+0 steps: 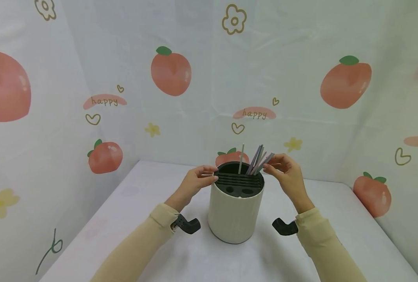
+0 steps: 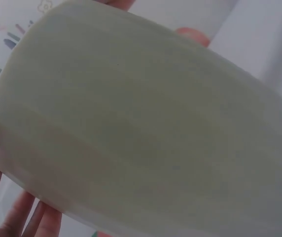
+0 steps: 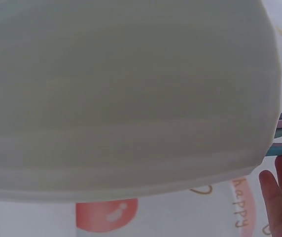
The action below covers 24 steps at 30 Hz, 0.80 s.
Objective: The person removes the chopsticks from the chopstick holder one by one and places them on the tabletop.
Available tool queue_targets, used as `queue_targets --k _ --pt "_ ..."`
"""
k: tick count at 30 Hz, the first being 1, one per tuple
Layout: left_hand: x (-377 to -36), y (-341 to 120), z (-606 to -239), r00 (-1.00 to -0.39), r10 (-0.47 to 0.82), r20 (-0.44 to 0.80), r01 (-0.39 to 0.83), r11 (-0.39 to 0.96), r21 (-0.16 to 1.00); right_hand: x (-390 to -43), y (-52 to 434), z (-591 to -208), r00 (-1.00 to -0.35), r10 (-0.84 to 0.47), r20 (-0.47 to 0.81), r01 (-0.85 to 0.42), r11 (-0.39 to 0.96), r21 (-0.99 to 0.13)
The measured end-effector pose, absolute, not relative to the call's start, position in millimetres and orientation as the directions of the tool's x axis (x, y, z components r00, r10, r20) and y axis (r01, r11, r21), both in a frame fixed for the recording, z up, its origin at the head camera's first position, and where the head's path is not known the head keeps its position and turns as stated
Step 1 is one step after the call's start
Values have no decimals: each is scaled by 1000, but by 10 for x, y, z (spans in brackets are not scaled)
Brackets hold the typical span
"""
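A white cylindrical utensil holder [image 1: 234, 219] with a black slotted lid [image 1: 238, 181] stands upright on the table. Several thin pastel chopsticks [image 1: 255, 160] lean to the right out of its large rear opening; one pale green chopstick [image 1: 241, 158] stands apart from them. My left hand [image 1: 194, 182] rests its extended fingertips and thumb against the left rim. On the other side, my right hand [image 1: 288, 174] pinches the upper part of the rightmost chopsticks between thumb and fingers. Up close in the right wrist view, its fingertips touch a teal chopstick [image 3: 281, 149]. The holder's wall fills most of both wrist views.
The white-covered table [image 1: 131, 219] extends around the holder. Behind and beside it hangs a white cloth [image 1: 201, 117] printed with peaches, flowers and hearts. A black wrist mount [image 1: 187, 225] sticks out inward from the left sleeve, another mount [image 1: 284, 227] from the right.
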<state>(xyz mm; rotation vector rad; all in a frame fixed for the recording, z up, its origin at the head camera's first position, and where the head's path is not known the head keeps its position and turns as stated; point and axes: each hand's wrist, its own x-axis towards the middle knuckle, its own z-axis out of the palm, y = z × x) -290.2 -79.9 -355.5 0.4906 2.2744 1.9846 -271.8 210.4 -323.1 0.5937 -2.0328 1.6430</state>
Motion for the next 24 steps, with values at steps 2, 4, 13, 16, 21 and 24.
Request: queue_targets --k 2,4,13,16,21,24 --pt "-2887 -787 -3552 -951 276 136 169 99 981 -2720 2104 -3235 -802 -37 596 -592 179 -786" --pt "-2871 -774 -3546 -955 262 138 167 96 981 -2726 2104 -3240 -800 -28 600 -595 167 -786" --pt "-2879 -756 -3554 -962 245 122 149 94 984 -2751 2122 -3172 -787 -27 617 -616 89 -783" --pt "-2881 -758 -3556 -963 242 117 143 95 985 -2757 2139 -3067 -770 -32 637 -637 34 -770" --pt "-2872 -762 -3555 -965 240 105 131 96 987 -2741 2200 -2731 -711 -12 703 -700 -81 -710" --pt "-2865 -766 -3551 -966 240 100 126 96 987 -2689 2275 -2429 -678 -2 735 -723 -178 -667"
